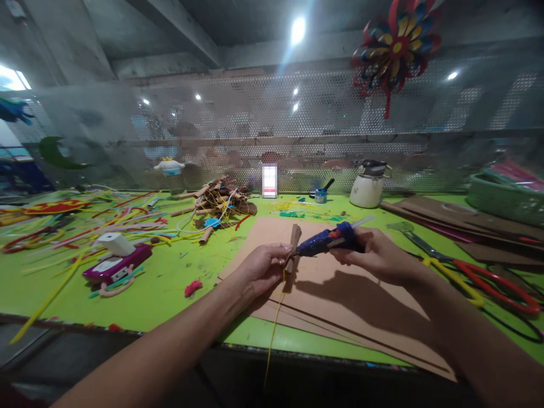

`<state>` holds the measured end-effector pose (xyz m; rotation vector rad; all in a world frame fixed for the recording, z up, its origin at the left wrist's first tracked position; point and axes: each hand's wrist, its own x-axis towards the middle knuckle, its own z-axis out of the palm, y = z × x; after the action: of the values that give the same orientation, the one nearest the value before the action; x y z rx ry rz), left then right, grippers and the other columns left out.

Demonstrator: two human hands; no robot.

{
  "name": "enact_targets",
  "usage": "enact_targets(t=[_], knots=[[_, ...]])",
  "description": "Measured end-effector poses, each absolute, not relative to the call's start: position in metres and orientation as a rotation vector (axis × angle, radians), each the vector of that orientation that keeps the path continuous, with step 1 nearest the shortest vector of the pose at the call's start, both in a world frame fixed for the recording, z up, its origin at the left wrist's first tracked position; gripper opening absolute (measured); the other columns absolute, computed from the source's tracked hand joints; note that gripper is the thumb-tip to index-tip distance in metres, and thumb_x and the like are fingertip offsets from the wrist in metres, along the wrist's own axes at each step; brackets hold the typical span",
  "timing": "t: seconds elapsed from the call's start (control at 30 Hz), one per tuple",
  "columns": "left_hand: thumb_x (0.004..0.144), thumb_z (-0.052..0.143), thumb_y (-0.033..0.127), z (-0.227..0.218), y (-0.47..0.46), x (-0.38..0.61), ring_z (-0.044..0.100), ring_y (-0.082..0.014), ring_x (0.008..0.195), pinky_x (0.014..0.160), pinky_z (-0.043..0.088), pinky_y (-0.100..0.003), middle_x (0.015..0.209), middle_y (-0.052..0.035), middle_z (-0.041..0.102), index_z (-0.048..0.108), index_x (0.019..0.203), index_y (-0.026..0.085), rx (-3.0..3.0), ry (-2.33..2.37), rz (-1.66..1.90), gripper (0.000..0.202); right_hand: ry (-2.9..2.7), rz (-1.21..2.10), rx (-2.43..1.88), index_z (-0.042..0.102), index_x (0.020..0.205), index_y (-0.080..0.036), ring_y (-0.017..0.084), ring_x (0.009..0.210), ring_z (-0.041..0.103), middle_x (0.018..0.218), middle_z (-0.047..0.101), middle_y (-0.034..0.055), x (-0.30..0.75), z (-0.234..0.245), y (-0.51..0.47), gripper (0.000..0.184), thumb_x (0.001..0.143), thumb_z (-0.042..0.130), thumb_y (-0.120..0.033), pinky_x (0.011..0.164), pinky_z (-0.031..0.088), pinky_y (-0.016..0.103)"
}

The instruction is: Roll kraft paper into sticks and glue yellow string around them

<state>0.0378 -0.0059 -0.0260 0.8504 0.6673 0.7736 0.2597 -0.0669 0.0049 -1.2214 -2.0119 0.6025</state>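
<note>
My left hand (266, 266) pinches a small bundle of brown twigs or rolled paper (296, 235) upright over the brown cardboard sheets (361, 317). A thin yellow string (274, 334) hangs down from it past the table edge. In my right hand (378, 255) is a dark blue glue gun (327, 239), its nozzle pointing left and at or very near the bundle. A clear glue stick (364, 221) juts from the gun's back. Whether glue is coming out I cannot tell.
Brown sticks (221, 201) tangled with yellow string lie at the back. A purple power strip (119, 267) sits left, among coloured pipe cleaners (127, 218). Red-handled scissors (493, 283) are at right, near stacked cardboard (429, 212) and a green basket (505, 198). A white kettle (366, 187) stands behind.
</note>
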Motion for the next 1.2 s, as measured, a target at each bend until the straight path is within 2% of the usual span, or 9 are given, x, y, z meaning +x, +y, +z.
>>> enact_targets(t=[1.2], knots=[[0.064,0.059,0.008,-0.0282,-0.0032,0.0376,0.047,-0.0113,0.057,0.061,0.036,-0.027,0.063,-0.0067,0.055,0.059,0.067,0.007,0.845,0.705,0.731,0.003,-1.962,0.672,-1.224,0.058,0.072,-0.015,0.010,0.056,0.044,0.061,0.052,0.0000,0.2603,0.0056,-0.0671,0.016,0.076,0.058,-0.030,0.050,0.035,0.022]])
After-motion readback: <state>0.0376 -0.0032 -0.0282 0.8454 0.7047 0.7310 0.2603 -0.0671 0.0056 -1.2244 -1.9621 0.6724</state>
